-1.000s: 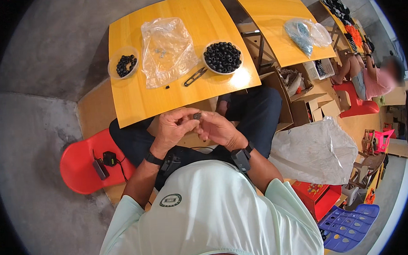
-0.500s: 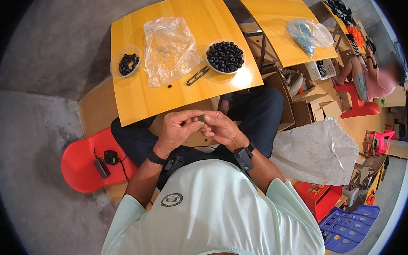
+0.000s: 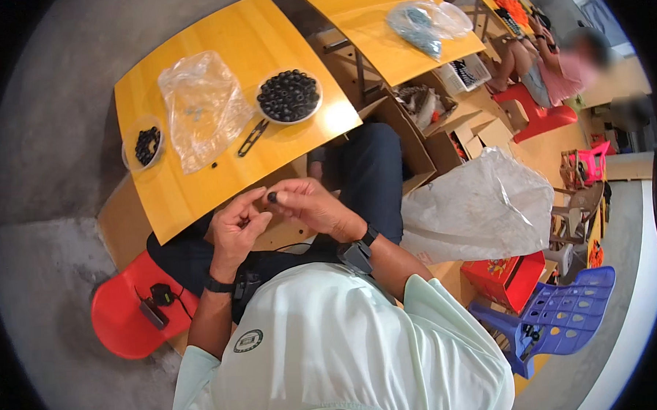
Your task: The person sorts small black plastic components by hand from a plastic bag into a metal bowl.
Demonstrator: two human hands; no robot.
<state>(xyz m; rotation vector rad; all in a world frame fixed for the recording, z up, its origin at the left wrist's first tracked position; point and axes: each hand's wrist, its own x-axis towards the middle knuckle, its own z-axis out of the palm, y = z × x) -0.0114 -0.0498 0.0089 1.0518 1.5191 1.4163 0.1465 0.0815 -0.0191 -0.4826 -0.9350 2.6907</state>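
Above my lap, just off the near edge of the table, my right hand (image 3: 314, 205) pinches a small round black part (image 3: 272, 197) between thumb and fingertips. My left hand (image 3: 236, 229) is beside it, fingers curled together and close to the right fingertips; what they hold, if anything, I cannot make out. On the yellow table (image 3: 226, 33) a white bowl (image 3: 290, 121) is heaped with similar black parts. A smaller clear bowl (image 3: 129, 156) at the left holds fewer. Between them lie a clear plastic bag (image 3: 206, 115), thread snips (image 3: 253, 138) and one loose black piece (image 3: 214, 165).
A red stool (image 3: 121, 327) at my left carries a small black device. To my right are open cardboard boxes (image 3: 414, 150), a white sack (image 3: 482, 205), a red box (image 3: 504, 281) and a blue plastic chair (image 3: 575, 308). Another person (image 3: 557, 78) sits at a farther table.
My hands have drawn slightly apart, and the black part now shows in my right fingertips. The whole view has turned, so the table appears farther left and tilted.
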